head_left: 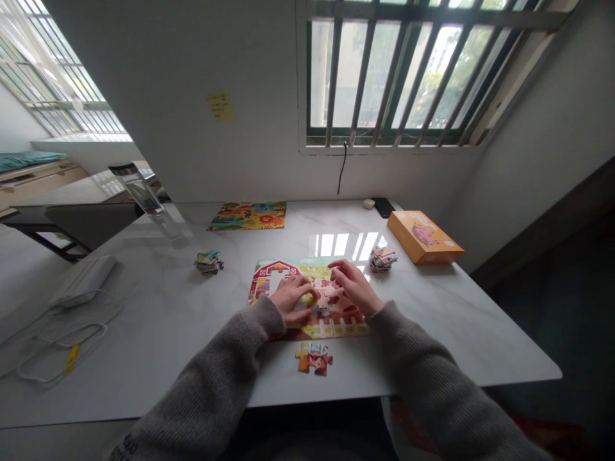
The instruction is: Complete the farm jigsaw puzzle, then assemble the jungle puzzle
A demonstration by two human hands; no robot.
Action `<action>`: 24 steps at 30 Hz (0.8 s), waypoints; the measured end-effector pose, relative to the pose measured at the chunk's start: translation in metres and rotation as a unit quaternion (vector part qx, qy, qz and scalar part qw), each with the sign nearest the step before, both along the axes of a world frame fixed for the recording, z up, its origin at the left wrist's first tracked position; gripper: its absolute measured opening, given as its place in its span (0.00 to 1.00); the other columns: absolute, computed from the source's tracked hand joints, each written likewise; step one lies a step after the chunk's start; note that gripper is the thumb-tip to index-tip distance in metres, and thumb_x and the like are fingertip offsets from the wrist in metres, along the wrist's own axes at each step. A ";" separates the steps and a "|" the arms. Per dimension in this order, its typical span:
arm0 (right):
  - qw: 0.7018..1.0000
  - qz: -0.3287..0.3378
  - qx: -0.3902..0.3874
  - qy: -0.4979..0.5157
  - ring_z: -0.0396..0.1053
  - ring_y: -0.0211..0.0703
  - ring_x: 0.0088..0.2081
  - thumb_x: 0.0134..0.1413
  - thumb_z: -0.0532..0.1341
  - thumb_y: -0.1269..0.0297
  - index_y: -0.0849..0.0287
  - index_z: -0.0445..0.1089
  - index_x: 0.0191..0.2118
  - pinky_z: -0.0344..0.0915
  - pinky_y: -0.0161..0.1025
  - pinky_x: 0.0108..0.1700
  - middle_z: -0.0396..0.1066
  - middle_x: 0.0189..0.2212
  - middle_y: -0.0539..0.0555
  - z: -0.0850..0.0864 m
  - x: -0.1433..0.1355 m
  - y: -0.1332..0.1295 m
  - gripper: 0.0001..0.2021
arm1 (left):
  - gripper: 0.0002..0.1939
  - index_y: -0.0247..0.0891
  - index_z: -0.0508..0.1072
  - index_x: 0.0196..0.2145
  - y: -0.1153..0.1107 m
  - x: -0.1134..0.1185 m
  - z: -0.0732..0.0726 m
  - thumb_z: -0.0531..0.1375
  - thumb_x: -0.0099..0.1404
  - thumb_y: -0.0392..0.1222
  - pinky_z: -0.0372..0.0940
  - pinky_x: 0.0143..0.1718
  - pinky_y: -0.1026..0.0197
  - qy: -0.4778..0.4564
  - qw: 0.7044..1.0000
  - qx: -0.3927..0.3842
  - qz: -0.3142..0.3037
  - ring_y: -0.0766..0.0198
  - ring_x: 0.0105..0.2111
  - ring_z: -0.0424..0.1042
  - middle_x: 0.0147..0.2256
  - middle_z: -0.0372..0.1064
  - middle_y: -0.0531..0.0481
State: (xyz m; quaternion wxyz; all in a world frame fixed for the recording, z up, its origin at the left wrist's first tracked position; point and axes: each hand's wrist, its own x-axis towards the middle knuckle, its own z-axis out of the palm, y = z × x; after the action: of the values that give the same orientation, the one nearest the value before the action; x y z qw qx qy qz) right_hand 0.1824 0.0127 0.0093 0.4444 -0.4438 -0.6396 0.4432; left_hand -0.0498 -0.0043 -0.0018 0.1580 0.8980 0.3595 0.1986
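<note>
A farm-scene puzzle (341,326) lies flat on the white table, with a red barn at its left and pink and brown pieces in the middle. Over its centre-left is my left hand (291,299), fingers apart and curved down beside a greenish piece. My right hand (354,286) rests over the right part, its fingers bent and spread above the pink pieces, nothing visible in its grasp. Just below the puzzle, near the table's front edge, some joined pieces (314,358) lie by themselves.
Piles of pieces stand left (208,262) and right (382,259) of the puzzle. Behind are an animal picture board (250,216), an orange box (425,237) and a black phone (384,207). A glass bottle (139,190) and a white cable (62,339) are at the left.
</note>
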 end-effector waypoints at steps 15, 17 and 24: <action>0.995 0.070 0.024 -0.071 0.67 0.38 0.29 0.61 0.57 0.56 0.58 0.69 0.45 0.68 0.36 0.29 0.68 0.31 0.50 0.003 -0.004 -0.007 0.13 | 0.14 0.45 0.74 0.44 -0.005 0.004 -0.004 0.65 0.59 0.42 0.57 0.51 0.46 0.048 0.999 -0.024 -0.007 0.49 0.48 0.62 0.46 0.65 0.46; 0.994 0.073 0.025 -0.075 0.67 0.38 0.29 0.61 0.57 0.55 0.57 0.69 0.45 0.68 0.36 0.29 0.68 0.31 0.50 0.003 -0.003 -0.007 0.13 | 0.14 0.45 0.74 0.44 -0.003 0.004 -0.007 0.66 0.59 0.42 0.58 0.51 0.46 0.044 0.999 -0.019 -0.010 0.49 0.48 0.62 0.46 0.64 0.46; 0.990 0.080 0.042 -0.112 0.67 0.38 0.27 0.62 0.57 0.57 0.57 0.70 0.45 0.66 0.36 0.30 0.70 0.29 0.49 0.004 -0.003 -0.010 0.12 | 0.12 0.44 0.76 0.43 0.001 0.005 -0.011 0.65 0.60 0.43 0.61 0.50 0.49 0.027 0.999 0.009 -0.027 0.52 0.45 0.63 0.45 0.65 0.45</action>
State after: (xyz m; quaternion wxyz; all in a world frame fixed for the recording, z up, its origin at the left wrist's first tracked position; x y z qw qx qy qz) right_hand 0.1794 0.0030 0.0138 0.3515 -0.4191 -0.7367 0.3975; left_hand -0.0447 -0.0036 -0.0132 0.1457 0.9138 0.3375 0.1728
